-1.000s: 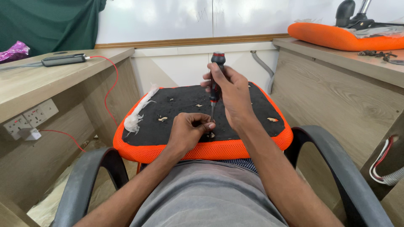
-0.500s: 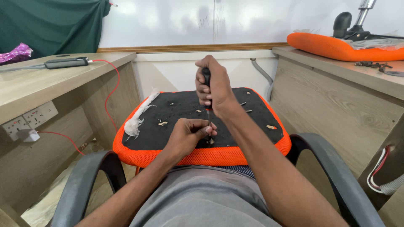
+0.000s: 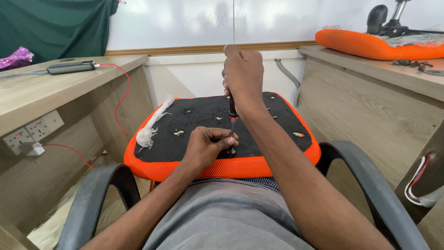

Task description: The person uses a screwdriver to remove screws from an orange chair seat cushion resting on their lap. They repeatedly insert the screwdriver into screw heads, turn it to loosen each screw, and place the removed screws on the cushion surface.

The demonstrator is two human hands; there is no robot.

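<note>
**A:** So what's going on in this shot?

**B:** Person sitting in a black-armed chair with an orange mesh seat cushion flipped upside down across their lap, black underside facing up. The right hand has a full fist grip wrapped round the handle of a screwdriver, held upright with the shaft pointing straight down into the black panel near its front edge. Only the bottom bit of the handle and the metal shaft poke out under the fist.

**A:** And the other hand?

**B:** The left hand rests on the panel right at the tip, its grip pinched narrow around the bottom of the shaft. Whether there's a screw under the fingertips, can't tell, they cover it.

**A:** Anything else lying about?

**B:** A strip of torn white wadding hangs off the cushion's left edge, and small pale scraps are scattered over the black surface. On the left tabletop there's a dark flat gadget with a red cable running down, plus a crumpled shiny purple wrapper at the far corner. White wall sockets sit on the desk front with a white plug in one. On the right tabletop there's a second orange cushion with a black chair mechanism on top.
</note>
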